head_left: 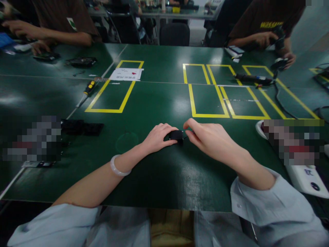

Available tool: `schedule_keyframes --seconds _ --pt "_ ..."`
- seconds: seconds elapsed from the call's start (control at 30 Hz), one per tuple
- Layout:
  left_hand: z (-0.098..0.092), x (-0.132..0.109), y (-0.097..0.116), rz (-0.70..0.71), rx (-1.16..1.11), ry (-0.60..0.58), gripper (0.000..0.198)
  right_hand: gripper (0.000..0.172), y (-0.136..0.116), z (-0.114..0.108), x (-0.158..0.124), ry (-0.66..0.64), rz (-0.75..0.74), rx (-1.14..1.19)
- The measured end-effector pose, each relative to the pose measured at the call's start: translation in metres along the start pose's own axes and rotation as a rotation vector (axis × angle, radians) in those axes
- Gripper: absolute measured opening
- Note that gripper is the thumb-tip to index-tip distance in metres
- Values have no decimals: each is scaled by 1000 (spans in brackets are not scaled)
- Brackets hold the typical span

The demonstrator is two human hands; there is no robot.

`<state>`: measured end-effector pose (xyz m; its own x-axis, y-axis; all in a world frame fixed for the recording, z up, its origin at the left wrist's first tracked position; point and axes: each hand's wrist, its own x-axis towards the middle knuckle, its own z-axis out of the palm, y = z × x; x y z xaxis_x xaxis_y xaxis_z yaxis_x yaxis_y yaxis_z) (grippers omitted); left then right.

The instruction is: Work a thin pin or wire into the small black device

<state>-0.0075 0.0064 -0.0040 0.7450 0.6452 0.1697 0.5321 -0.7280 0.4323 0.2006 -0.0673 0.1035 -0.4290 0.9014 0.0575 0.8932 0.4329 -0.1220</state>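
Both hands on a small black part, mid-surface toward the near edge.
My left hand (157,138) pinches the black part (177,135) from its left; my right hand (209,139) touches its right end with pressed fingertips.

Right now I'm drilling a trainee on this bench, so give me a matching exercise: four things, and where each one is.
Things:
1. small black part
2. screwdriver
3. white paper
4. bracelet

Places:
A. left wrist
B. far end of the left yellow outline
C. between both hands
D. left of the left yellow outline

Pairs: 1-C, 2-D, 3-B, 4-A
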Motion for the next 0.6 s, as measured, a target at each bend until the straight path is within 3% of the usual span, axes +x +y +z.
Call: schedule_keyframes --seconds 0.17,0.6 --pt "0 0 0 -1 -8 2 40 31 -1 -1 0 -33 11 0" --pt "0 0 0 -2 -15 -2 40 28 -1 1 0 -27 9 -16"
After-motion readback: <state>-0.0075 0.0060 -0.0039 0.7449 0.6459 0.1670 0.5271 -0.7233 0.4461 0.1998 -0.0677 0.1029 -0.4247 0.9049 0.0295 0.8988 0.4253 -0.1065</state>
